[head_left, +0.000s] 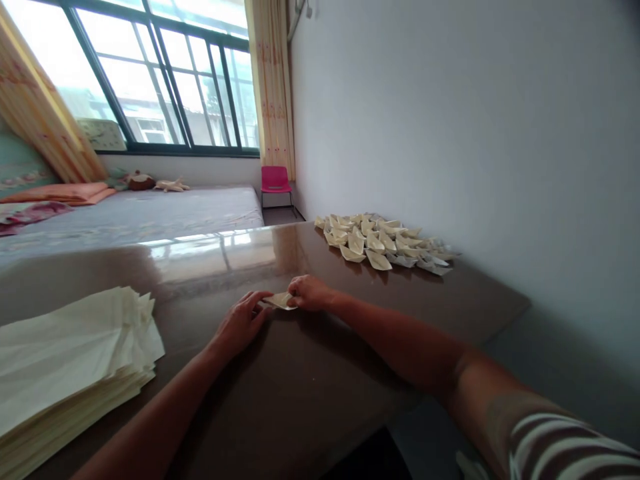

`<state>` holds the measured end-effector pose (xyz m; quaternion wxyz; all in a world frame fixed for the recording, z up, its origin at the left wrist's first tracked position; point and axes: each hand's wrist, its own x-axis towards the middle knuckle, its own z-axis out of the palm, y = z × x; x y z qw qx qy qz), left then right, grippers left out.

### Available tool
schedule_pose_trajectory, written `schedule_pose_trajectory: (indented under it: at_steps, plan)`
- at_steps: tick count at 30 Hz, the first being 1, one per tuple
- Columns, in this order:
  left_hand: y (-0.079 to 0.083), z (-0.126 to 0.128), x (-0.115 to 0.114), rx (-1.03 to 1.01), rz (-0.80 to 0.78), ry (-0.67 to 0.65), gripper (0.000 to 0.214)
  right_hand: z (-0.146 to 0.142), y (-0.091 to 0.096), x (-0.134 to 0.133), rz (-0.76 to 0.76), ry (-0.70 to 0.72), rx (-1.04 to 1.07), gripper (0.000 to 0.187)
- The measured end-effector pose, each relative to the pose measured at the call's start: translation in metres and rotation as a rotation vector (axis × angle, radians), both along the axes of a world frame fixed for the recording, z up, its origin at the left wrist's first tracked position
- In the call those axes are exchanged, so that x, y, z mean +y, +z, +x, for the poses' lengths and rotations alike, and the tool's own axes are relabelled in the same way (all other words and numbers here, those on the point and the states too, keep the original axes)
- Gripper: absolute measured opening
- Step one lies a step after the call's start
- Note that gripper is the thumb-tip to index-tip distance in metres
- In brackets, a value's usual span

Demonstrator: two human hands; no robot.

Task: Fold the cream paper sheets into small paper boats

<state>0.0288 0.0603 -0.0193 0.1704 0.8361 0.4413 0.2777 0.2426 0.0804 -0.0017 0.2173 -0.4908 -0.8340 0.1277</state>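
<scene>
A small cream paper boat [281,301] sits low over the brown table [300,373], between my two hands. My left hand [245,317] has its fingers on the boat's left tip, thumb and fingers closed on it. From the other side, my right hand [309,293] grips the boat's right end, with fingers curled and the thumb pressed to the paper. Part of the boat's right end is hidden behind the fingers.
Many folded paper boats [367,237] are clustered at the table's far right, near the white wall [450,120]. A thick stack of paper sheets [65,360] lies at the left. Beyond the table are a bed [215,207] and a pink chair [275,179].
</scene>
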Motion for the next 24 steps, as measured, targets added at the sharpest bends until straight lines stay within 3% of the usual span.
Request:
schedule_pose_trajectory:
  at_steps: [3, 6, 11, 14, 16, 19, 24]
  plan:
    - [-0.004, -0.002, 0.004, -0.057, -0.023, 0.014, 0.042, 0.021, 0.014, 0.013, -0.004, -0.1, -0.14, 0.004]
    - [-0.007, -0.003, 0.006, -0.009, -0.012, -0.007, 0.04, 0.067, 0.036, 0.011, 0.005, -0.177, -0.134, 0.006]
    - [-0.008, -0.002, 0.001, 0.116, 0.05, -0.008, 0.038, 0.185, 0.069, -0.031, 0.046, -0.435, -0.126, 0.019]
    - [-0.006, 0.001, -0.003, 0.162, 0.063, -0.009, 0.035, 0.249, 0.077, -0.057, 0.069, -0.689, -0.142, 0.03]
    - [-0.005, 0.003, -0.005, 0.175, 0.06, -0.004, 0.034, 0.277, 0.077, -0.067, 0.067, -0.83, -0.16, 0.033]
    - [-0.004, 0.006, -0.007, 0.173, 0.055, 0.024, 0.032, 0.293, 0.074, -0.063, 0.076, -0.92, -0.174, 0.035]
    - [-0.003, 0.009, -0.008, 0.159, 0.051, 0.09, 0.031, 0.277, 0.076, -0.02, 0.098, -0.897, -0.197, 0.035]
